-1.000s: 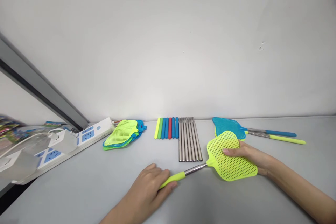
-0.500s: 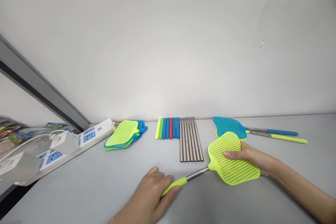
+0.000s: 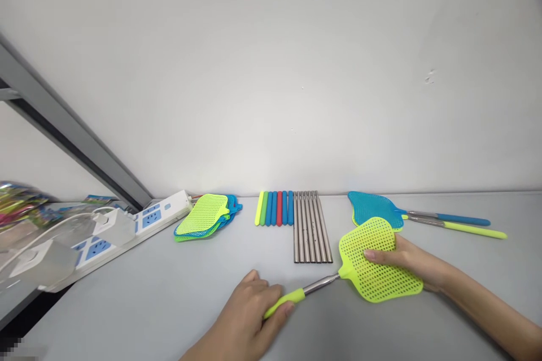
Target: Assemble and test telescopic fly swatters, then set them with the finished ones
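A yellow-green fly swatter (image 3: 376, 279) with a metal shaft is held between my two hands above the grey table. My left hand (image 3: 248, 313) is closed around its yellow-green grip, hiding the grip's end. At the other end, my right hand (image 3: 409, 262) pinches the mesh head, thumb on top and fingers behind it. Beyond the right hand lie a blue fly swatter (image 3: 372, 210) and another yellow-green one, its grip (image 3: 474, 230) pointing right. Several metal rods (image 3: 311, 231) lie side by side behind the held shaft.
Coloured grip sleeves (image 3: 274, 208) lie in a row left of the rods. Stacked swatter heads (image 3: 203, 217) rest farther left, beside a white power strip (image 3: 127, 231) with plugged-in adapters. Shiny packets (image 3: 25, 203) sit at the far left. A wall (image 3: 296, 67) closes off the back.
The view has shifted slightly, so everything appears a little farther right. Both hands keep the same hold on the fly swatter.
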The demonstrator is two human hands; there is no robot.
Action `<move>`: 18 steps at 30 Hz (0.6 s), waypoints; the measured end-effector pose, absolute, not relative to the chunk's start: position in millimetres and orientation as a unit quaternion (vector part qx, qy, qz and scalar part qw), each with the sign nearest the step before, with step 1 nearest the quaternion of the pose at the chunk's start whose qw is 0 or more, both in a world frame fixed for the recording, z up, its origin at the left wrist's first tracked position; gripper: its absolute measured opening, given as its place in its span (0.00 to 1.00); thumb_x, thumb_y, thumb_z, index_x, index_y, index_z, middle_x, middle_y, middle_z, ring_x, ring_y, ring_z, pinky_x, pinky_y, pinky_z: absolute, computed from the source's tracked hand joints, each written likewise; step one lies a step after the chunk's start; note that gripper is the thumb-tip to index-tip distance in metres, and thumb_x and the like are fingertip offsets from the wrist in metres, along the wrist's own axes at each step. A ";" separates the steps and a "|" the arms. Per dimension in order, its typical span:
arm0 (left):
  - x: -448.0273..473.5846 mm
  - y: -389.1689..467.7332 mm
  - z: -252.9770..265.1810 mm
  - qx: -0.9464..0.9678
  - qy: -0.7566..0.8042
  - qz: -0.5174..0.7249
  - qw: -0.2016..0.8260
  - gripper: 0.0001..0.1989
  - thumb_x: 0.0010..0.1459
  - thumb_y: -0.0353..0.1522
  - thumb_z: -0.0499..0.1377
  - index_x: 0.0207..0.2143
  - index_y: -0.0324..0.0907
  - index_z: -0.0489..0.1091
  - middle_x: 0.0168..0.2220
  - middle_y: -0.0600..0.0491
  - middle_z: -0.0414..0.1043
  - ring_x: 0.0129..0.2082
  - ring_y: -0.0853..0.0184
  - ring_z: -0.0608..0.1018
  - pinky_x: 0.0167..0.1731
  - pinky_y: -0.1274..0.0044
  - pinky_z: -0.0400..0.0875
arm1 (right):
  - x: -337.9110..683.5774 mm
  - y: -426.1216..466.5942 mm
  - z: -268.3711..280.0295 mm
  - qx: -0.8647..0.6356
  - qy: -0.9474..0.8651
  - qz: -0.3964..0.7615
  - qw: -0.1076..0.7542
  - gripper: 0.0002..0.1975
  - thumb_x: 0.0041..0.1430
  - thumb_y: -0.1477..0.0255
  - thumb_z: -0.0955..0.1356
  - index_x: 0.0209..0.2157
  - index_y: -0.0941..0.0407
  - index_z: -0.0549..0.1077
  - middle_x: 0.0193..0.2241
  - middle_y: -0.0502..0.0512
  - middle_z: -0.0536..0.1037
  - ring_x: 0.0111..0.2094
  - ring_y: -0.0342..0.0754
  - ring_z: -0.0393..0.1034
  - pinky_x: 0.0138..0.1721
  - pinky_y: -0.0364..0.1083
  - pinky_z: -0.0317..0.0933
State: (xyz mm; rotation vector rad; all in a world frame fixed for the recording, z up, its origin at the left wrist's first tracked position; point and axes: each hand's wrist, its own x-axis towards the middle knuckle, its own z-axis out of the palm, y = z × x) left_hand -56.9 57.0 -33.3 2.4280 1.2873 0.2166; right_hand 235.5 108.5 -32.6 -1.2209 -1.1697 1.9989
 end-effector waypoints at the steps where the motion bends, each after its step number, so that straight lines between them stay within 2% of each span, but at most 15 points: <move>1: -57.1 56.8 -32.7 0.864 0.459 0.076 0.192 0.16 0.60 0.37 0.41 0.21 0.41 0.55 0.20 0.57 0.61 0.22 0.70 0.64 0.33 0.75 0.57 | 235.7 108.5 -32.8 -0.448 -0.427 0.741 0.260 0.13 0.47 0.69 0.69 0.36 0.58 0.69 0.33 0.57 0.75 0.34 0.52 0.71 0.35 0.48 0.64; 7: -53.8 50.2 -16.3 0.854 0.450 0.048 0.256 0.17 0.60 0.38 0.40 0.23 0.42 0.58 0.22 0.57 0.62 0.26 0.70 0.66 0.37 0.74 0.57 | 235.6 108.9 -31.7 -0.410 -0.390 0.784 0.255 0.12 0.49 0.71 0.67 0.37 0.59 0.69 0.32 0.58 0.75 0.34 0.51 0.71 0.35 0.48 0.63; 11: -43.7 44.1 -8.0 0.844 0.427 0.018 0.323 0.17 0.59 0.37 0.41 0.20 0.41 0.54 0.18 0.61 0.58 0.21 0.74 0.63 0.44 0.72 0.52 | 230.4 105.9 -32.8 -0.384 -0.362 0.806 0.269 0.09 0.50 0.71 0.66 0.34 0.60 0.69 0.31 0.59 0.75 0.32 0.50 0.71 0.35 0.48 0.63; 15: -33.8 41.1 -9.6 0.835 0.410 0.031 0.366 0.15 0.57 0.37 0.44 0.20 0.42 0.56 0.16 0.60 0.52 0.24 0.71 0.61 0.33 0.77 0.57 | 220.9 100.7 -33.4 -0.352 -0.343 0.826 0.276 0.07 0.50 0.73 0.66 0.33 0.59 0.70 0.31 0.58 0.75 0.32 0.50 0.71 0.37 0.49 0.62; 18: -30.2 37.9 -11.6 0.770 0.421 0.053 0.476 0.15 0.56 0.41 0.46 0.23 0.42 0.60 0.17 0.60 0.52 0.22 0.72 0.58 0.23 0.81 0.54 | 216.4 100.3 -31.6 -0.332 -0.308 0.843 0.290 0.12 0.52 0.72 0.64 0.39 0.60 0.70 0.34 0.60 0.75 0.36 0.52 0.70 0.40 0.50 0.60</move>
